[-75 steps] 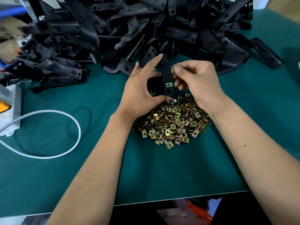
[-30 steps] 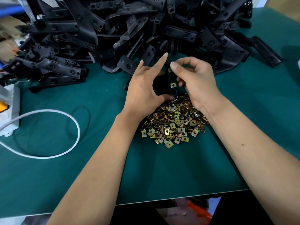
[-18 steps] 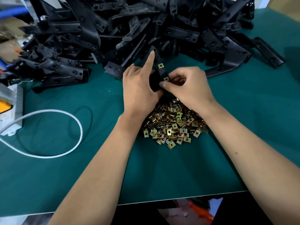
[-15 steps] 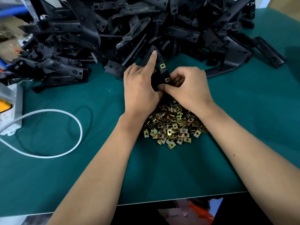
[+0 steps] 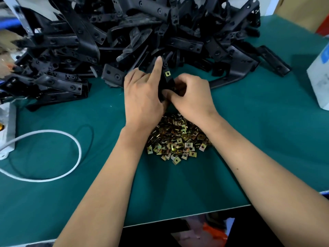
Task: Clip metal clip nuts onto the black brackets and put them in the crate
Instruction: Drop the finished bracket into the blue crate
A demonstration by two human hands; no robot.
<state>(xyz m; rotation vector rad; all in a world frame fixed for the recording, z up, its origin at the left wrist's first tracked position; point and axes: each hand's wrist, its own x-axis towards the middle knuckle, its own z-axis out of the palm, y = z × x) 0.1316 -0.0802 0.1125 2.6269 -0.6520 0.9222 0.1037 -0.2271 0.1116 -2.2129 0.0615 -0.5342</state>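
A wide green surface [image 5: 267, 139] is seen, and a big heap of black brackets [image 5: 124, 32] is piled across it from ten to two o'clock. Most of these look bare, so a lot of the work is judged to be left. A white cable [image 5: 78, 150] is looped at nine o'clock, and a white box [image 5: 318, 79] is seen at three o'clock. A pile of metal clip nuts [image 5: 176, 139] is spread near the middle, just under the wrists. One bracket [image 5: 167, 82] is held up just past that pile, between both hands. It is gripped by the left hand [image 5: 142, 97], with the pointing finger stretched up along its side. Its lower end is pinched by the right hand [image 5: 194, 97], whose fingers are curled tight. One small clip nut [image 5: 167, 73] is already seen fixed near the top of the held bracket. A second nut is likely being pushed on lower down, but that spot is hidden by the fingers. No crate is seen, so nothing can be said to be put away yet.
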